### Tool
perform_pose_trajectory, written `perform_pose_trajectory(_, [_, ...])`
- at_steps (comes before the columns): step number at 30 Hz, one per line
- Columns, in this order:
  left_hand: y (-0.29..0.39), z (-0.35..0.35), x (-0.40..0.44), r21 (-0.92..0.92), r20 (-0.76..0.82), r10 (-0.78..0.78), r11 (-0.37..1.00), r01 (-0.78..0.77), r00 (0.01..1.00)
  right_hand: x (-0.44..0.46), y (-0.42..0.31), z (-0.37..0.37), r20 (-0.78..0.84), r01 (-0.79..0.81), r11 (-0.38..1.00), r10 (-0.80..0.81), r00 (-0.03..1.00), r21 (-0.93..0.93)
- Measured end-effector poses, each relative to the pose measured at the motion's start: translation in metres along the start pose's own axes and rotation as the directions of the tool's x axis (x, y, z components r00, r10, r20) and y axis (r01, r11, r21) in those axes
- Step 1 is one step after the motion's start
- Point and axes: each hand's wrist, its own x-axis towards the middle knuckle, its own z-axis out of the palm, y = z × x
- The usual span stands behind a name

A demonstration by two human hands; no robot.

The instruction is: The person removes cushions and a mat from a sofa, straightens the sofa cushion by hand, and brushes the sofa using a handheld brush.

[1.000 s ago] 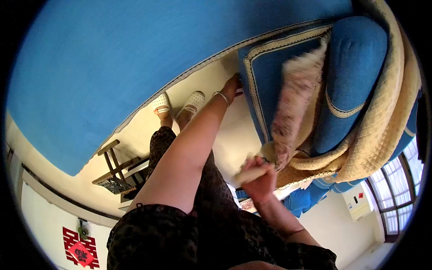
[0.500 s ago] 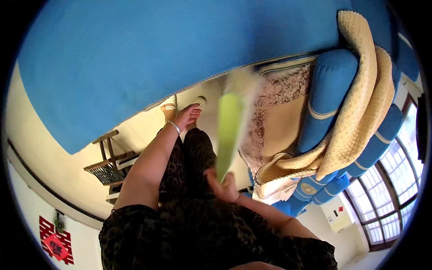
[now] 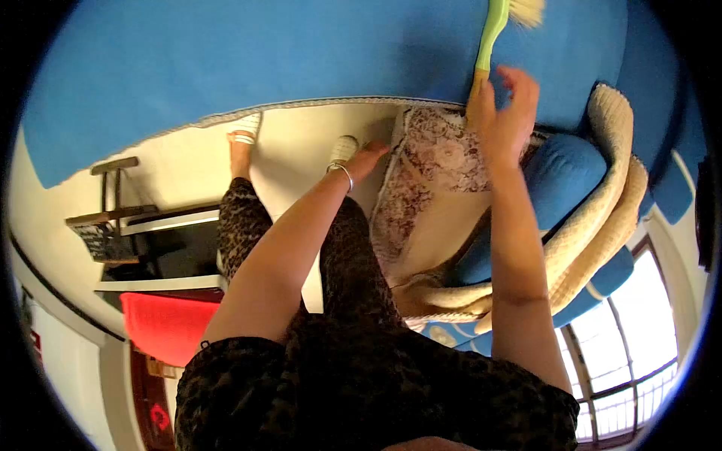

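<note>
A bed brush (image 3: 490,36) with a lime-green and tan handle and pale bristles lies on the blue cover (image 3: 301,52) at the top of the view. My right hand (image 3: 508,124) is beside the tan end of its handle, fingers apart and curved; the thumb side is at or close to the handle, and I cannot tell whether they touch. Lower and to the left, my left hand (image 3: 367,161), with a silver bangle at the wrist, hangs above the floor near my shoe, fingers stretched out and holding nothing.
A patterned rug-like cloth (image 3: 444,150) lies right of my legs. Next to it are a blue bolster (image 3: 564,177) and a folded beige quilt (image 3: 594,218). On the left stand a dark wooden stool (image 3: 105,233), a black-topped low table (image 3: 177,252) and a red item (image 3: 169,323).
The brush, held in my right hand near my body before, is now on the blue cover, and that hand has reached forward and loosened. My left hand has shifted right; my view has turned.
</note>
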Motion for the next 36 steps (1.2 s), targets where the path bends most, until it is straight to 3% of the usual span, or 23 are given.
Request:
perform_pose_trajectory(2, [-0.005,0.029,0.032,0.063,-0.070,0.088,0.995,-0.083,0.994,-0.037,-0.017,-0.006,0.240,0.067,0.956,-0.140,0.961,0.287])
perform_pose_trajectory(3, [-0.003,0.045,0.042,0.114,-0.124,0.136,0.986,-0.122,0.983,-0.052,-0.029,-0.002,0.365,0.131,0.922,-0.271,0.891,0.365])
perform_pose_trajectory(4, [-0.015,0.062,0.055,0.437,-0.108,0.313,0.868,-0.237,0.944,-0.065,-0.039,0.006,0.469,0.172,0.874,-0.398,0.788,0.454])
perform_pose_trajectory(5, [-0.023,0.076,0.063,0.712,-0.038,0.458,0.636,-0.298,0.888,-0.077,-0.045,0.016,0.585,0.192,0.896,-0.412,0.698,0.401])
perform_pose_trajectory(7, [0.021,0.074,0.010,0.459,-0.139,0.196,0.881,-0.112,0.971,-0.097,-0.052,0.044,0.767,0.257,0.921,-0.388,0.511,0.294])
perform_pose_trajectory(8, [0.011,0.089,0.017,0.223,-0.109,0.032,0.975,-0.007,0.993,-0.104,-0.045,0.064,0.799,0.408,0.886,-0.403,0.446,0.220])
perform_pose_trajectory(10, [0.015,0.116,0.001,-0.164,-0.118,-0.097,0.983,0.077,0.988,-0.120,-0.031,0.104,0.872,0.682,0.725,-0.395,0.289,0.102])
perform_pose_trajectory(12, [0.042,0.114,-0.035,-0.388,-0.296,-0.062,0.920,-0.061,0.953,-0.109,-0.026,0.117,0.990,0.741,0.671,-0.112,0.089,0.009])
perform_pose_trajectory(13, [0.037,0.115,-0.039,-0.378,-0.280,-0.005,0.920,-0.106,0.960,-0.106,-0.024,0.119,0.999,0.778,0.627,0.046,-0.006,-0.024])
perform_pose_trajectory(15, [0.023,0.114,-0.037,-0.357,-0.253,0.127,0.909,-0.215,0.959,-0.116,-0.021,0.111,1.000,0.787,0.617,0.009,0.017,-0.019])
perform_pose_trajectory(16, [-0.001,0.124,-0.017,-0.348,-0.407,0.217,0.861,-0.370,0.887,-0.121,-0.018,0.103,1.000,0.789,0.614,-0.003,0.031,-0.022])
perform_pose_trajectory(19, [-0.012,0.101,0.034,-0.305,-0.781,0.000,0.872,-0.383,0.624,-0.121,-0.016,0.079,0.997,0.769,0.639,-0.066,0.031,0.018])
perform_pose_trajectory(20, [-0.024,0.101,0.065,-0.432,-0.710,-0.050,0.818,-0.379,0.702,-0.120,-0.015,0.075,0.996,0.747,0.664,-0.072,0.050,0.011])
perform_pose_trajectory(22, [-0.048,0.111,0.126,-0.659,-0.532,-0.112,0.677,-0.327,0.839,-0.122,-0.008,0.077,0.967,0.705,0.709,-0.166,0.191,-0.018])
perform_pose_trajectory(23, [-0.041,0.107,0.129,-0.652,-0.497,-0.100,0.698,-0.295,0.862,-0.124,-0.003,0.077,0.943,0.680,0.733,-0.207,0.260,-0.027])
perform_pose_trajectory(26, [-0.028,0.096,0.134,-0.661,-0.412,-0.127,0.723,-0.201,0.902,-0.100,-0.001,0.086,0.806,0.774,0.627,-0.413,0.424,-0.085])
perform_pose_trajectory(29, [-0.028,0.088,0.142,-0.721,-0.367,-0.189,0.677,-0.150,0.911,-0.087,-0.012,0.085,0.933,0.745,0.635,-0.100,0.345,-0.207])
perform_pose_trajectory(32, [-0.024,0.076,0.138,-0.785,-0.239,-0.102,0.606,-0.130,0.966,-0.095,-0.016,0.084,0.912,0.694,0.675,-0.077,0.403,-0.250])
perform_pose_trajectory(34, [-0.018,0.065,0.128,-0.867,-0.139,0.038,0.477,-0.141,0.990,-0.091,-0.018,0.082,0.862,0.654,0.701,-0.112,0.495,-0.284])
perform_pose_trajectory(35, [-0.017,0.066,0.129,-0.861,-0.160,0.027,0.486,-0.153,0.987,-0.089,-0.019,0.081,0.832,0.632,0.714,-0.127,0.540,-0.301])
perform_pose_trajectory(36, [-0.015,0.069,0.129,-0.854,-0.183,0.013,0.492,-0.166,0.983,-0.087,-0.017,0.084,0.864,0.638,0.713,-0.092,0.496,-0.290])
